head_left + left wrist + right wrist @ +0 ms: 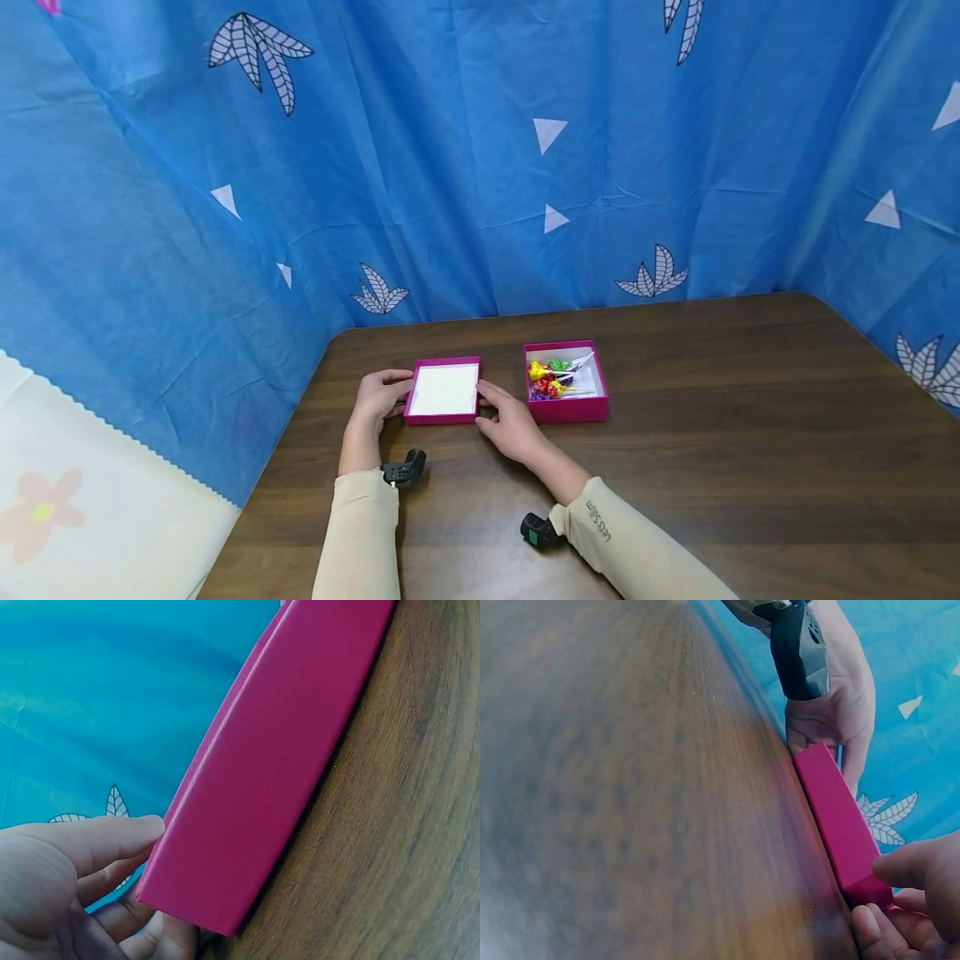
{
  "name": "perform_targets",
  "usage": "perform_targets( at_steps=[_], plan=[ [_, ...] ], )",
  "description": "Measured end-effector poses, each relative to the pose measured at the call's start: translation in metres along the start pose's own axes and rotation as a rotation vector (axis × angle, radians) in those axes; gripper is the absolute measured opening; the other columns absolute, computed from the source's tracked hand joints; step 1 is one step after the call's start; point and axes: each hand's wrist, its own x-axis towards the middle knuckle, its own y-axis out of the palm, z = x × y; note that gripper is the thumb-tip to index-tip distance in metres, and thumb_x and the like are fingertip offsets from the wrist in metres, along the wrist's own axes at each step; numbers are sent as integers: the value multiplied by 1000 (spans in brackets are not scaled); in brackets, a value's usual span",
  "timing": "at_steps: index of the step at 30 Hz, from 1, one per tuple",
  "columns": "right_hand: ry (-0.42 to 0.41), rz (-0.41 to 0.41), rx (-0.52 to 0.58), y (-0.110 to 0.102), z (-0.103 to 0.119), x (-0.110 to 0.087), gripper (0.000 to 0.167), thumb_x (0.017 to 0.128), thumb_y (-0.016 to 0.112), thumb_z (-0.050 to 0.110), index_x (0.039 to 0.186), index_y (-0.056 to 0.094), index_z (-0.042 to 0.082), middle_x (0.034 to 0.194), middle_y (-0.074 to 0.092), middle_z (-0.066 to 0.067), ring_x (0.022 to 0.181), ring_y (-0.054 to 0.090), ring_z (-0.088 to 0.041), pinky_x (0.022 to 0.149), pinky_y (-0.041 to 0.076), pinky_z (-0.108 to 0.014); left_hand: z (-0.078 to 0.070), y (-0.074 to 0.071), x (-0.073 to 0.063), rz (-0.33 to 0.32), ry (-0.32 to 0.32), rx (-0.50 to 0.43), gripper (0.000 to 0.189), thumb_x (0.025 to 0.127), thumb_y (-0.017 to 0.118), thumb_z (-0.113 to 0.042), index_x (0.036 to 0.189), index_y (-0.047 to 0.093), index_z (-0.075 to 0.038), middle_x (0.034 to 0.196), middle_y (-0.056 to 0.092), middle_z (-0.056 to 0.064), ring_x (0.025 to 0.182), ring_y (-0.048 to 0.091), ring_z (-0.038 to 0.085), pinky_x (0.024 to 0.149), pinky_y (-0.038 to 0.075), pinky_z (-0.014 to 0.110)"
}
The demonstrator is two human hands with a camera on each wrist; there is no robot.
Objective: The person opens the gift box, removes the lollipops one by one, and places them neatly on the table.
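Note:
A shallow magenta box lid (445, 390) lies on the table with its white inside facing up. My left hand (377, 393) grips its left side; in the left wrist view the thumb touches the top edge of the lid (247, 772) and other fingers reach its lower corner. At the opposite side, my right hand (512, 425) holds the lid, thumb near the front corner. The right wrist view has both hands at the ends of the lid (840, 817). Just right of my right hand stands a magenta box (570, 410) holding several wrapped lollipops (542, 372).
The dark wooden table (720, 450) stretches away to the right. A blue curtain (480, 167) hangs behind it and along its sides. At the lower left hangs a pale cloth (90, 467) with a flower print.

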Motion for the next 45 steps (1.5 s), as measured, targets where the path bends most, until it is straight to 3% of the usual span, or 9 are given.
perform_targets(
  at_steps=[11, 20, 24, 29, 33, 38, 41, 45],
  plan=[
    [-6, 3, -7, 0, 2, -1, 58, 93, 68, 8, 146, 47, 0, 150, 50, -16, 125, 60, -28, 92, 57, -43, 1, 1, 1, -17, 5, -18, 36, 95, 68, -22, 130, 63, -13, 126, 65, 15, 93, 64, 22, 70, 56, 22],
    [19, -13, -6, -1, 5, -3, 60, 93, 68, 10, 148, 46, 5, 147, 53, -14, 118, 61, -25, 87, 58, -37, -6, -1, -2, -39, 47, 0, 42, 95, 68, -21, 135, 59, -11, 124, 65, 16, 89, 62, 21, 68, 53, 25],
    [-6, -23, -21, -1, 7, -4, 60, 94, 67, 9, 149, 45, 3, 148, 51, -15, 119, 60, -25, 88, 59, -35, -18, -4, -8, -69, 121, 19, 47, 95, 68, -20, 139, 56, -9, 129, 60, 16, 102, 59, 27, 79, 54, 33],
    [-42, -53, -27, -2, 14, -4, 53, 94, 67, 13, 145, 51, 4, 150, 50, -15, 126, 59, -30, 100, 54, -43, -36, -6, -19, -84, 194, -20, 46, 96, 67, -24, 139, 55, -13, 134, 58, 13, 118, 57, 29, 98, 54, 44],
    [-72, -91, -23, -6, 25, -6, 44, 95, 68, 18, 137, 60, 11, 143, 58, -10, 120, 63, -26, 101, 55, -42, -47, -4, -28, -72, 263, -93, 42, 98, 65, -28, 137, 57, -15, 129, 62, 11, 112, 63, 27, 93, 57, 40],
    [-118, -169, 44, -16, 40, -5, 32, 93, 70, 14, 125, 68, 15, 119, 69, -7, 93, 64, -17, 85, 60, -33, -58, -1, -35, -56, 377, -163, 40, 98, 64, -33, 134, 61, -15, 125, 66, 12, 99, 68, 19, 86, 59, 37],
    [-120, -201, 100, -27, 47, -4, 28, 93, 71, 14, 121, 70, 16, 112, 70, -4, 92, 63, -13, 81, 58, -24, -63, 1, -39, -47, 435, -195, 37, 99, 64, -32, 131, 62, -16, 125, 67, 12, 95, 68, 14, 91, 58, 44],
    [-135, -219, 142, -46, 53, -4, 23, 95, 69, 17, 118, 71, 18, 110, 70, 0, 93, 63, -13, 79, 56, -20, -67, 3, -43, -5, 507, -227, 35, 100, 62, -28, 132, 61, -15, 128, 66, 15, 95, 69, 11, 90, 59, 39]
  ],
)
